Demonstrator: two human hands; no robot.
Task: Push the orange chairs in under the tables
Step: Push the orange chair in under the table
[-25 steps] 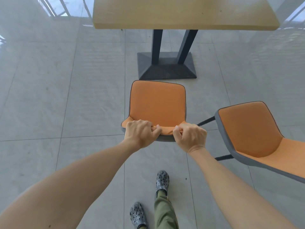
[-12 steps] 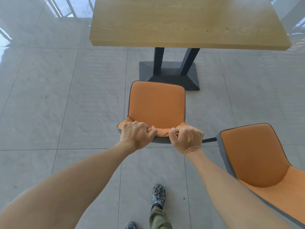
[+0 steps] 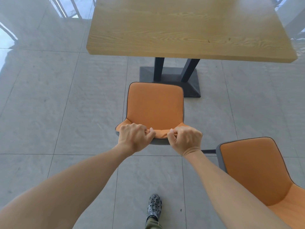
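Note:
An orange chair (image 3: 155, 106) with a grey shell faces a light wooden table (image 3: 186, 28) on a black pedestal base (image 3: 171, 78). My left hand (image 3: 134, 138) and my right hand (image 3: 186, 139) both grip the top edge of its backrest, side by side. The seat's front edge lies just short of the table's near edge and over the near part of the base. A second orange chair (image 3: 254, 171) stands at the lower right, turned sideways, apart from the table.
Grey floor tiles (image 3: 57, 113) spread all around. My foot in a grey perforated shoe (image 3: 154, 205) is on the floor behind the chair. Bright window frames (image 3: 66, 7) reflect at the upper left.
The chair in my hands has moved forward towards the table, its seat now reaching the pedestal base. I have stepped forward, so the second chair lies lower and further right.

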